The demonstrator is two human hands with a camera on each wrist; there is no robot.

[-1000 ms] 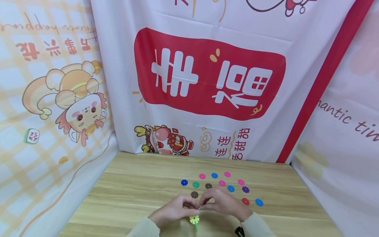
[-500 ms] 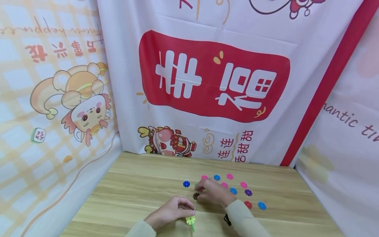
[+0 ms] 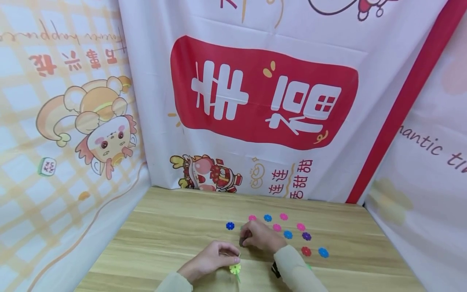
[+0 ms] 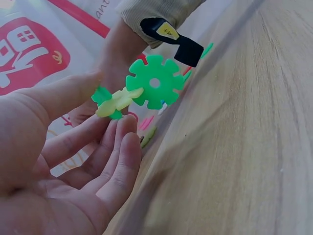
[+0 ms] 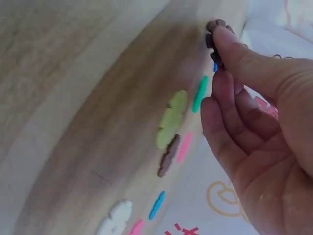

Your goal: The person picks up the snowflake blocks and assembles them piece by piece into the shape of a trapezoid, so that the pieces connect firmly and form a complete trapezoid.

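Observation:
My left hand (image 3: 215,258) holds a small chain of notched, flower-shaped plastic discs. In the left wrist view, thumb and fingertips pinch its green end disc (image 4: 100,95). A pale yellow disc (image 4: 120,101) slots into that one, and a larger green disc (image 4: 154,82) stands at the other end. My right hand (image 3: 262,237) is farther forward over the loose discs. Between its thumb and finger it pinches a dark brown disc (image 5: 213,43), shown in the right wrist view. A green disc (image 5: 200,94) and a yellow-green disc (image 5: 171,120) lie near those fingers.
Several loose discs are spread on the wooden table (image 3: 175,227), among them a dark blue one (image 3: 230,226), a purple one (image 3: 306,236) and a red one (image 3: 306,251). Another brown disc (image 5: 169,156) lies beside a pink one (image 5: 184,147). Printed cloth (image 3: 153,121) hangs behind the table.
My right hand has left the chain beside my left hand, moved forward to the loose discs and taken hold of a brown one. My left hand still holds the chain.

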